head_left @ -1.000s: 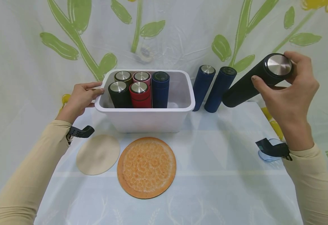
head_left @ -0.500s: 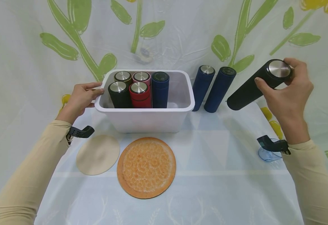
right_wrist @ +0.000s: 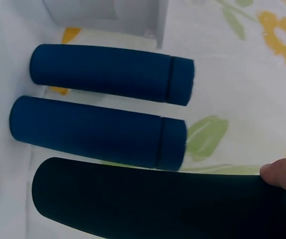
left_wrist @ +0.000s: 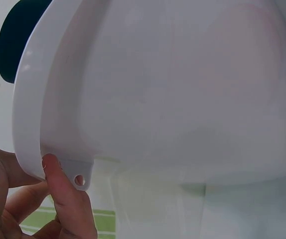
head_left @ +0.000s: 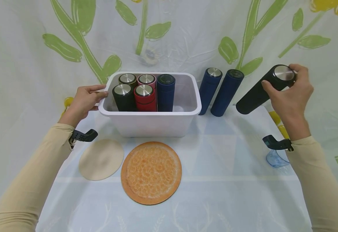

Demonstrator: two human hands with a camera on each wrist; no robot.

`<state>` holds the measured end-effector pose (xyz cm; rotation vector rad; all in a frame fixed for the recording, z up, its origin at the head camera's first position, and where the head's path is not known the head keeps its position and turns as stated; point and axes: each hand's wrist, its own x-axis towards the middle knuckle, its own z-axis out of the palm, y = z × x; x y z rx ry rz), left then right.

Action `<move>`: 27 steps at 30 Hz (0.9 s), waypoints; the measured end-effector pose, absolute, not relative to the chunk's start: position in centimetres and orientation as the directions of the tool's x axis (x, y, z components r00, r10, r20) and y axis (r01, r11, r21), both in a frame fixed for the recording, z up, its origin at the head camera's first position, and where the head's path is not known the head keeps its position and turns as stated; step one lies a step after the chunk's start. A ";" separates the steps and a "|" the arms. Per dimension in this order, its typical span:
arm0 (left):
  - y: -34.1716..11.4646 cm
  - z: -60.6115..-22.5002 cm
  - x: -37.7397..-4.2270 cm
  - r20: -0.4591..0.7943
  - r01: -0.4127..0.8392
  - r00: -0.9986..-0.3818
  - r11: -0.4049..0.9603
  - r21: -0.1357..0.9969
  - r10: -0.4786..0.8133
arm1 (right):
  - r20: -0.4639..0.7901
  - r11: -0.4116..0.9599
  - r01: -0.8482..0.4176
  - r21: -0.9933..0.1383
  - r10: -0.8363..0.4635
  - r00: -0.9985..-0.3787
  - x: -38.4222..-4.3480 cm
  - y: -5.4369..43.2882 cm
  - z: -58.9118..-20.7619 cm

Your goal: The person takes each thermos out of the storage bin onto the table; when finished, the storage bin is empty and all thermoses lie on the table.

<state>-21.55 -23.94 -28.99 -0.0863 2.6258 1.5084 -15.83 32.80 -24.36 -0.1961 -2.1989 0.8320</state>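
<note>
My left hand (head_left: 84, 101) pinches the left rim of a white plastic bin (head_left: 151, 124); in the left wrist view a finger (left_wrist: 66, 199) bends up under the rim. Inside the bin stand several thermos bottles, among them a black one (head_left: 124, 100), a red one (head_left: 145, 100) and a blue one (head_left: 165, 93). My right hand (head_left: 291, 96) grips a black thermos (head_left: 257, 93) near its steel-topped lid, tilted with its base toward the lower left. Two blue thermoses (head_left: 209, 90) (head_left: 227, 93) stand between it and the bin.
A round beige mat (head_left: 101, 159) and a round orange-brown mat (head_left: 151, 174) lie in front of the bin. A clear blue glass (head_left: 276, 158) stands near the table's right edge, partly behind my right sleeve. A flowered curtain (head_left: 183, 35) hangs behind the table.
My right hand has moved left and a little down in the head view, carrying the black thermos closer to the blue ones. The left hand stays on the bin rim.
</note>
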 end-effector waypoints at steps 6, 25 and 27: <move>-23.9 -29.0 -21.5 -0.126 -0.107 -0.992 0.500 0.859 0.005 | 0.552 0.775 -0.064 -0.628 0.386 -0.739 -17.1 33.1 -25.1; -23.8 -29.0 -21.6 -0.134 -0.111 -0.991 0.484 0.868 0.013 | 0.454 0.768 -0.002 -0.641 0.377 -0.807 -19.9 33.5 -28.3; -23.9 -28.9 -21.5 -0.132 -0.110 -0.991 0.485 0.868 0.011 | 0.450 0.769 -0.008 -0.639 0.366 -0.815 -20.2 33.5 -28.6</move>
